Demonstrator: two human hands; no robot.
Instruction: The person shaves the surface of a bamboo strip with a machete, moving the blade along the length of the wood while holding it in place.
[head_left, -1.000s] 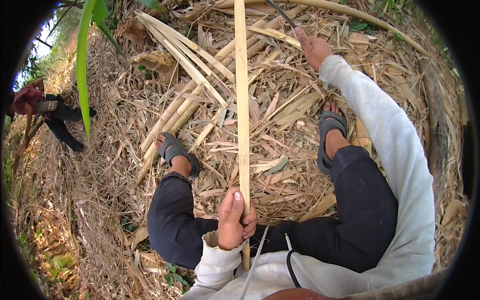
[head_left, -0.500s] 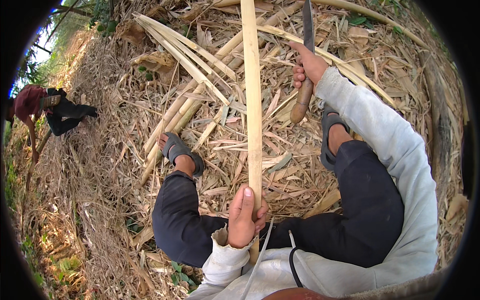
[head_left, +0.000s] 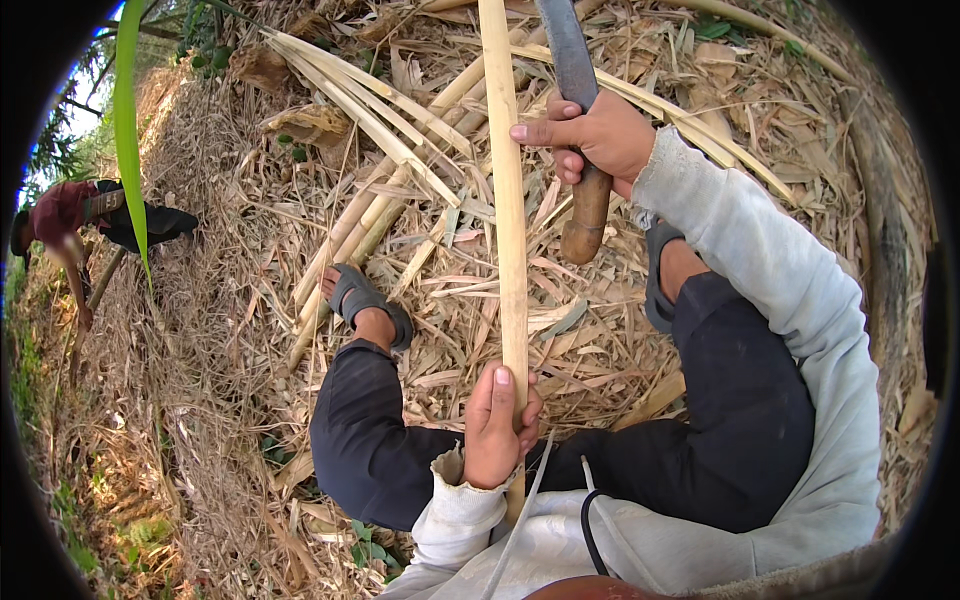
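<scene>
A long pale bamboo strip (head_left: 507,230) runs upright through the middle of the view, from my lap past the top edge. My left hand (head_left: 494,425) grips it low down, thumb along its face and fingers wrapped round the right edge. Higher up, my right hand (head_left: 600,140) is closed on the wooden handle of a machete (head_left: 572,50). Its dark blade points up and slightly left, beside the strip, with the tip near or beyond the top edge. My right thumb reaches left onto the edge of the strip.
Split bamboo strips (head_left: 375,105) lie at the upper left over bamboo poles (head_left: 360,225). More strips (head_left: 690,125) lie right of the machete. Dry leaves and shavings cover the ground around my sandalled feet. Another person (head_left: 90,215) bends over at the far left. A green leaf blade (head_left: 128,120) hangs upper left.
My right hand has moved left with the machete, and its thumb now meets the strip. The left hand keeps its hold. A green leaf blade has appeared at the upper left.
</scene>
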